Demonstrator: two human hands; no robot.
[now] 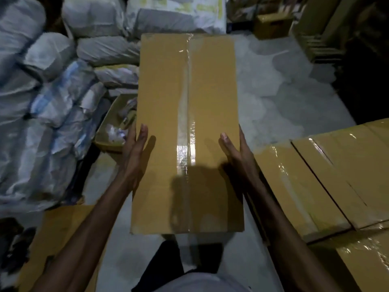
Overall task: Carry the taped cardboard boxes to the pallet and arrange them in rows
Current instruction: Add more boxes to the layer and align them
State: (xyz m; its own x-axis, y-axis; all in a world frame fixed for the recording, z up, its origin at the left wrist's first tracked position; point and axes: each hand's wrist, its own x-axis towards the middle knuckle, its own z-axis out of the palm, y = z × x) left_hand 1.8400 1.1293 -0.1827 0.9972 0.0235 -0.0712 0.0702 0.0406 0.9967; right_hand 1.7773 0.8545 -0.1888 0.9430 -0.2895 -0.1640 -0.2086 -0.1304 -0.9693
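The taped cardboard box [187, 131] was clamped between the left hand [134, 152] and right hand [237, 154], palms pressed flat against its long sides, thumbs extended on top.

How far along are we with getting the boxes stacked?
Done: a row of taped boxes already lies side by side at the right; what they rest on is hidden. In hand: one long box, pressed between the left hand and the right hand. Left: setting it into the row.
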